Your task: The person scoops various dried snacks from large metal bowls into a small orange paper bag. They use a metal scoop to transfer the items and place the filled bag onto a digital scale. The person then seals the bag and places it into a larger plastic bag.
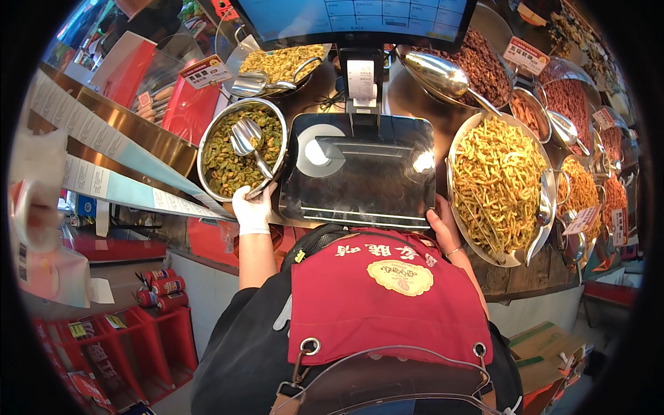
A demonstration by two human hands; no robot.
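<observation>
My left hand (252,211), in a white glove, is at the near rim of a round steel bowl (284,139), thumb and fingers spread along it. The bowl contains green chilli pieces mixed with what look like peanuts (220,155), and a metal scoop (248,139) lies on them. My bare right hand (444,224) touches the near right corner of a black weighing scale (358,181). Whether it grips the scale is unclear. A pale round shape (319,150), perhaps a disc or a reflection, shows at the scale's left.
Above the scale stand a lit screen (358,18) and a receipt printer (360,83). On the right, an oval dish of yellow fried strips (500,181) holds tongs. Large scoops and several snack bowls surround it. Long printed strips (119,140) hang at left, near fire extinguishers (166,285).
</observation>
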